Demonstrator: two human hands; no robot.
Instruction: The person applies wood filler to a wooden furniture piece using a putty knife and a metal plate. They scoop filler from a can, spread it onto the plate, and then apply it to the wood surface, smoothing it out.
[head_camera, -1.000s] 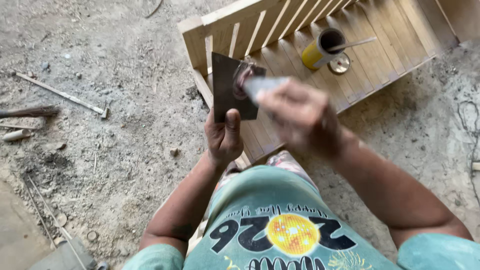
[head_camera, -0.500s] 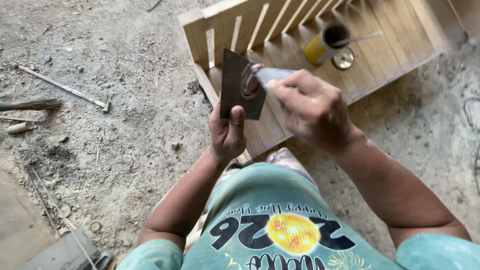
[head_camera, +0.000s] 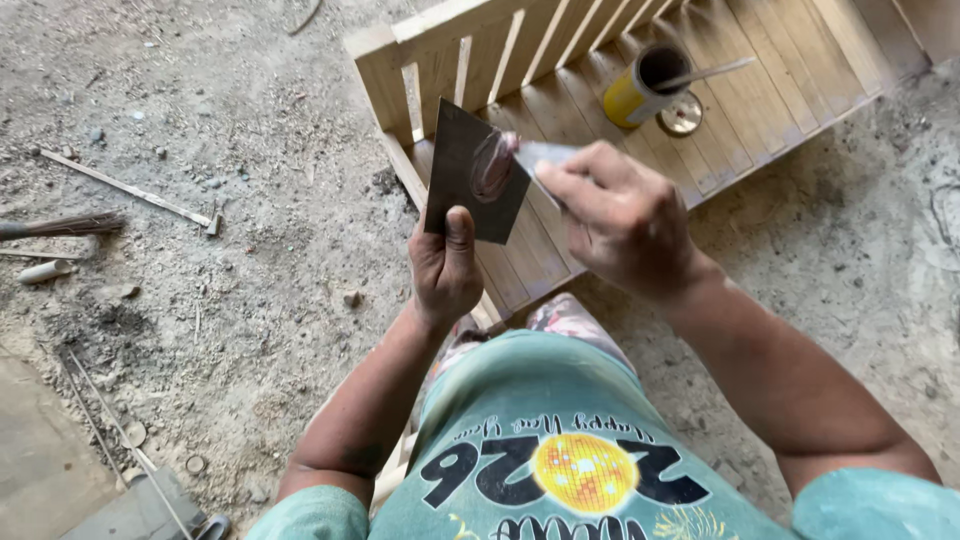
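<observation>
My left hand (head_camera: 447, 272) holds a dark square metal plate (head_camera: 458, 185) upright by its lower edge, thumb pressed on its face. A reddish-brown smear of putty (head_camera: 493, 165) sits on the plate's upper right part. My right hand (head_camera: 622, 221) grips a thin metal scraper blade (head_camera: 543, 153) whose tip touches the putty. Both hands hover above a slatted wooden frame (head_camera: 560, 75) lying on the dirt floor.
A yellow can (head_camera: 637, 88) with a stick in it lies on the wooden slats, with a round lid (head_camera: 681, 114) beside it. Sticks and a brush (head_camera: 70, 223) lie on the dirt at the left. A grey tool (head_camera: 140, 505) is at the bottom left.
My right hand has kept working the scraper across the putty on the plate, shifting slightly; the plate has tilted a little and the view has drifted.
</observation>
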